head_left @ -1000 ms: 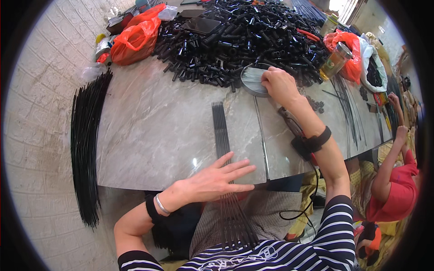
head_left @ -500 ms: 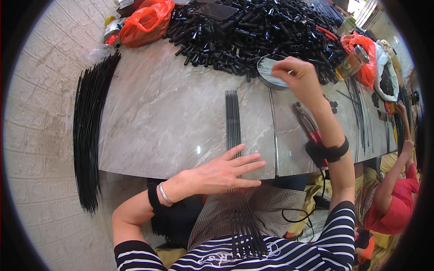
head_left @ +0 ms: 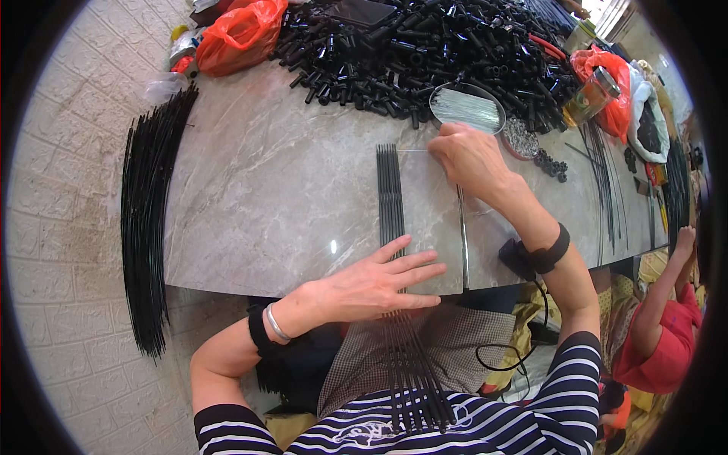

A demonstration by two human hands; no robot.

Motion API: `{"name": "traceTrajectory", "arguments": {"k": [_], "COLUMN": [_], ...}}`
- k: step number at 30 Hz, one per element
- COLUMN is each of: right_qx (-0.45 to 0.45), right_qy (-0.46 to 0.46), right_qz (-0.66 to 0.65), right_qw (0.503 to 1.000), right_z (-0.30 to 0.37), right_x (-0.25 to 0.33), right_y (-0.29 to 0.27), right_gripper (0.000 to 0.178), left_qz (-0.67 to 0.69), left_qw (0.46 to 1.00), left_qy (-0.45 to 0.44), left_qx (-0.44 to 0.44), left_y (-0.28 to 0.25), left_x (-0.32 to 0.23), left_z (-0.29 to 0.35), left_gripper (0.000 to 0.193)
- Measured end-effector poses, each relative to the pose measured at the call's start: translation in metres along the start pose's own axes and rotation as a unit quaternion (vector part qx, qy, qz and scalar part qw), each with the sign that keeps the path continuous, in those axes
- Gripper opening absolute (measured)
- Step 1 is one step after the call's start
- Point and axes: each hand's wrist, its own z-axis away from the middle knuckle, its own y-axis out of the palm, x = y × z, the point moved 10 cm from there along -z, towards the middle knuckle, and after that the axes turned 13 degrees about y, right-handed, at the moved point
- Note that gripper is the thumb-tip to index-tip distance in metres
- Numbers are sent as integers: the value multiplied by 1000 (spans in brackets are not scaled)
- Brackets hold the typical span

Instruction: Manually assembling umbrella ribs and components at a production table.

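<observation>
My left hand (head_left: pixel 362 287) lies flat with fingers spread across a row of slim black rods (head_left: pixel 390 186). These rods run side by side from the tabletop over its near edge and fan out toward my striped shirt. Beyond their far tips, on the right, my right hand (head_left: pixel 469 158) is closed in a pinch on a thin pale wire (head_left: pixel 414 150). The wire stretches left and its end is at the rod tips; whether it enters one I cannot tell. Just behind that hand stands a round tin (head_left: pixel 431 114) filled with similar thin wires.
A heap of black tubular parts (head_left: pixel 425 57) covers the back. Beside the tin is a small dish (head_left: pixel 523 157) of tiny pieces. Black rods (head_left: pixel 148 227) lie bundled at the left edge. A jar (head_left: pixel 591 97) and red bags (head_left: pixel 243 38) stand farther back. Another person (head_left: pixel 663 334) sits at right.
My right hand has come down and left from above the tin to beside the rod tips, bringing the thin wire with it. The left hand stays on the rods.
</observation>
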Motion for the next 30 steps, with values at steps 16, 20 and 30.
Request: {"name": "traceTrajectory", "arguments": {"k": [16,20,30], "right_qx": [-9,-31,-11], "right_qy": [-5,-10,22], "right_qz": [7,-15,-84], "right_qw": [1000,999,996], "right_z": [-1,0,2], "right_x": [5,2,-4], "right_y": [-2,-3,-5], "right_gripper": [9,11,13], "left_qz": [13,10,15], "left_qw": [1000,1000,1000], "left_qy": [-4,-5,-6], "left_qx": [-4,3,5], "left_y": [-1,0,2], "left_x": [1,1,2], "left_z": [0,0,0], "left_gripper": [66,67,67]}}
